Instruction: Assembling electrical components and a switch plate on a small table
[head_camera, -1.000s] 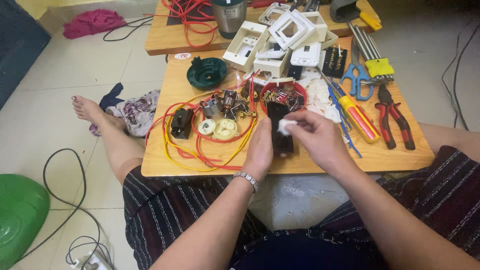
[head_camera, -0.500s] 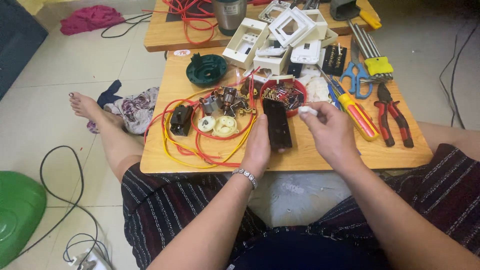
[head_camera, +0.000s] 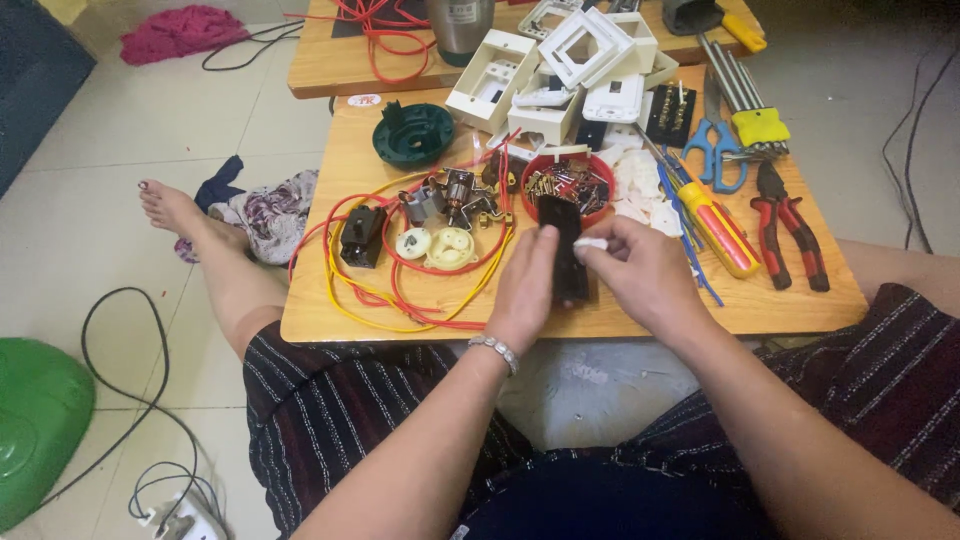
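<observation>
You're sitting at a low wooden table (head_camera: 330, 315). L to R: black boxy switch part (head_camera: 362, 235) is lying inside loops of red and yellow wire (head_camera: 400, 300), w/ two round white plastic gears (head_camera: 438, 246) and a small metal motor (head_camera: 455, 192) just beside. Dark green round plastic housing (head_camera: 413, 133) is sitting behind them.

Your left hand (head_camera: 525, 290) is gripping the flat black rectangular plastic piece (head_camera: 567, 255), fingers wrapped on its left edge, holding it just above the table front. Your right hand (head_camera: 645, 275) is pinching a small white wad (head_camera: 590, 243) in closed fingertips, pressing it on the piece's right upper side.

Red round bowl of small metal parts (head_camera: 568, 182) is sitting right behind the piece; a yellow-handled screwdriver (head_camera: 715, 225) and red-handled pliers (head_camera: 785, 235) are lying to the R.

Risk, imo: piece is being held near the table edge, so a slip under wiping pressure could be dropping it to the floor; an elbow nudge could be tipping the bowl and scattering parts.
</observation>
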